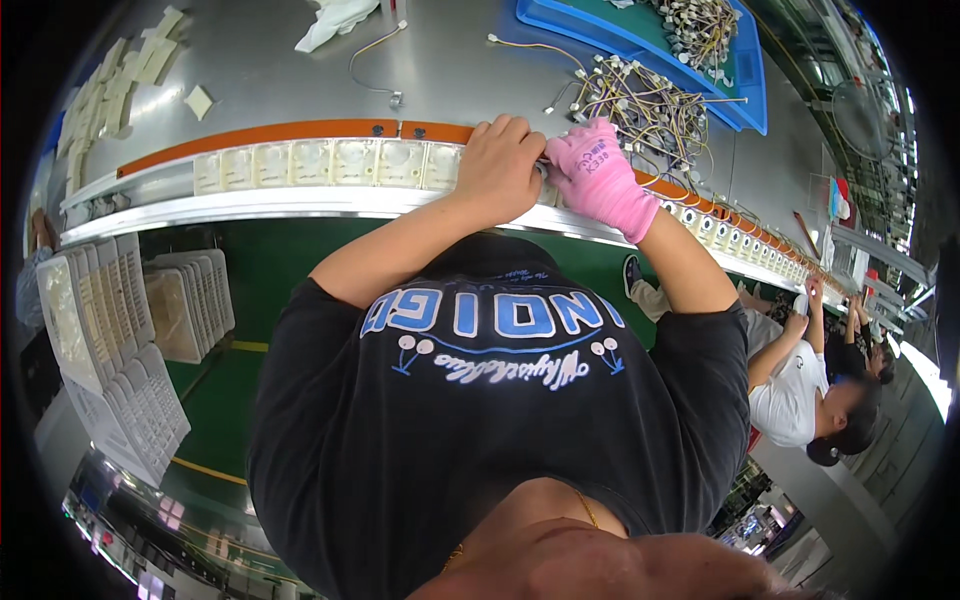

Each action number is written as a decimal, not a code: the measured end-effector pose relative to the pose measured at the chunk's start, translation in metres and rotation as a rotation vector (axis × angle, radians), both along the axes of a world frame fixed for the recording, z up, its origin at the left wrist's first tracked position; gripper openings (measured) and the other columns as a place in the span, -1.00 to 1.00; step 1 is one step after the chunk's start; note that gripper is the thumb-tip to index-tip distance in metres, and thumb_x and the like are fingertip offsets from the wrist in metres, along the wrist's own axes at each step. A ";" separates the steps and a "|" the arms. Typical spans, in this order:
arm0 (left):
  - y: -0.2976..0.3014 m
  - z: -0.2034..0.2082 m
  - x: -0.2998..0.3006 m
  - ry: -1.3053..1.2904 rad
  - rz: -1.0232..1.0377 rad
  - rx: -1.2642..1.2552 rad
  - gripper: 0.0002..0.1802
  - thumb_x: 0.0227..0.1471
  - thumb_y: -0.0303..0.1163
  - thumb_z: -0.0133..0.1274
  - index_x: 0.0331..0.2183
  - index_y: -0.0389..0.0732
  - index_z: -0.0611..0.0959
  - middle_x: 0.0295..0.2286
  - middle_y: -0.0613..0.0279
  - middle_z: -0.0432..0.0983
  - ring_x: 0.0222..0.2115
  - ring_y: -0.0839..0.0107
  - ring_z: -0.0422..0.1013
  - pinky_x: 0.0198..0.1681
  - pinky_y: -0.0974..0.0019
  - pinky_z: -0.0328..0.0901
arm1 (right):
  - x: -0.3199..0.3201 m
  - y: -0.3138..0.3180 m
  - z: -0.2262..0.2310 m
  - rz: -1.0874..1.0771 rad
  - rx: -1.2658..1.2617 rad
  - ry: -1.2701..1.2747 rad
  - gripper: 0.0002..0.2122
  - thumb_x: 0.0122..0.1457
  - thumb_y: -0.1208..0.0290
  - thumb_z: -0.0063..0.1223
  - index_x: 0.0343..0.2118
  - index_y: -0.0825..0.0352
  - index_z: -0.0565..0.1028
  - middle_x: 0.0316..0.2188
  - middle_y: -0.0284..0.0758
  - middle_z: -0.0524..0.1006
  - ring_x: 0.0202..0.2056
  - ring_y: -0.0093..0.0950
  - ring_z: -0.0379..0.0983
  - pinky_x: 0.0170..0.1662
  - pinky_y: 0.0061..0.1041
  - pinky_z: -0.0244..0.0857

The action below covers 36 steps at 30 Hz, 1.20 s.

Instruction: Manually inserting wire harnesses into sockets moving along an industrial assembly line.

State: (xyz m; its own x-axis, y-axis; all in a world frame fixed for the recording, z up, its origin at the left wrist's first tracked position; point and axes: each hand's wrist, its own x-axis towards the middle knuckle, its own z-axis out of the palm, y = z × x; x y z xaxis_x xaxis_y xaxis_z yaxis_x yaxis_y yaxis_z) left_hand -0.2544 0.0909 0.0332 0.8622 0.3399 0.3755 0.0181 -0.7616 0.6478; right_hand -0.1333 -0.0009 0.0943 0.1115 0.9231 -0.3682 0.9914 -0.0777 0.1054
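Note:
My bare left hand (503, 170) is closed, its fingers curled over an orange strip (290, 132) at the line's far side. Close beside it, my right hand (598, 175) wears a pink glove, with its fingers bent and pressed together. Both hands are over a row of whitish square plastic housings (354, 161) set in a metal rail (300, 200). Whatever the fingers pinch is hidden between the two hands. Just beyond the right hand lies a tangled heap of wire leads (640, 105) with white connectors.
A blue tray (640, 40) with more leads stands at the far right. One loose lead (365, 65) lies on the metal table (270, 80). Pale rectangular blocks (105, 95) are piled far left; white slotted racks (95, 310) stand near left. Co-workers (795, 390) sit along the line at right.

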 end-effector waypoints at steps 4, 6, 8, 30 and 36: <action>-0.002 -0.002 -0.001 0.000 0.056 0.008 -0.86 -0.30 -0.52 -0.03 -0.51 -0.22 0.44 -0.48 0.18 0.30 -0.38 0.21 0.24 -0.31 0.18 0.12 | 0.033 0.006 -0.006 -0.164 -0.024 0.461 -0.80 0.04 0.24 -0.06 -0.38 0.26 0.43 -0.50 -0.28 0.50 -0.35 -0.34 0.44 -0.18 -0.36 0.18; -0.002 -0.004 0.000 -0.005 0.044 0.006 -0.86 -0.29 -0.52 -0.03 -0.51 -0.22 0.43 -0.49 0.18 0.30 -0.38 0.20 0.25 -0.31 0.18 0.12 | 0.066 0.010 -0.013 -0.455 0.168 0.958 -0.70 0.03 0.17 -0.03 -0.32 0.33 0.45 -0.44 -0.23 0.51 -0.33 -0.32 0.46 -0.21 -0.41 0.30; -0.003 -0.004 -0.001 -0.001 0.046 0.007 -0.86 -0.28 -0.52 -0.03 -0.50 -0.22 0.42 -0.49 0.17 0.30 -0.39 0.20 0.25 -0.31 0.17 0.12 | 0.096 0.022 -0.029 -0.534 0.415 0.589 -0.77 0.02 0.32 -0.03 -0.28 0.32 0.46 -0.39 -0.23 0.51 -0.34 -0.35 0.46 -0.26 -0.47 0.31; 0.009 0.003 0.000 0.086 0.001 -0.151 -0.85 -0.22 -0.52 -0.01 -0.44 -0.23 0.46 -0.44 0.16 0.39 -0.34 0.19 0.31 -0.26 0.18 0.17 | 0.176 -0.057 0.050 -0.498 1.488 1.246 -0.86 0.18 0.51 -0.22 -0.28 0.44 0.38 -0.56 -0.31 0.42 -0.55 -0.54 0.35 -0.48 -0.61 0.24; 0.028 0.079 0.047 -0.334 -0.083 0.033 -0.34 -0.26 -0.40 0.12 -0.03 -0.20 0.33 -0.06 0.03 0.27 -0.01 0.13 0.16 0.03 0.16 0.06 | 0.055 -0.026 0.101 -0.332 1.264 1.310 -0.93 0.14 0.57 -0.17 -0.34 0.37 0.38 -0.49 -0.34 0.44 -0.51 -0.65 0.37 -0.47 -0.65 0.26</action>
